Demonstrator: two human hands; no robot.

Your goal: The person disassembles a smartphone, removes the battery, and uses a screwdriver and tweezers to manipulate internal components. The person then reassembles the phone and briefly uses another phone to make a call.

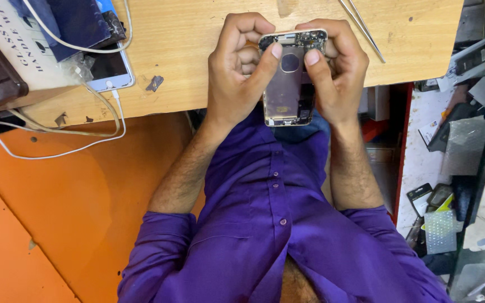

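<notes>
- Open phone [287, 95] held up in both hands, just over the near edge of the wooden table [197, 45], above the lap.
- Screen side already off. Bare metal inside of the back shell showing, with a round hole in the middle.
- Small dark parts still sitting along the top end and at the bottom right corner of the shell. Big middle space looks empty.
- Left hand [237, 67] curled around the left edge of the phone. Fingers folded in tight behind it, thumb tip [276, 50] pressed down near the top left corner.
- Right hand [335, 67] curled around the right edge the same way. Thumb tip [311, 56] pressed near the top, just beside the other thumb.
- 2 thumbs close together, both on the top part where the tiny parts are. No tool in either hand.
- Looks like partway through: shell opened and mostly cleared, top bits and bottom bits still in place. Cannot tell which tiny bit is under the thumbs.
- Thin metal tweezers [363, 28] lying on the table, just to the right of the right hand, not touched.
- White phone [110, 70] lying far to the left on the table, with a white cable [57, 151] plugged in and hanging off the edge.
- Purple shirt [265, 224] with rolled sleeves below, and orange floor [57, 224] to the left.
</notes>
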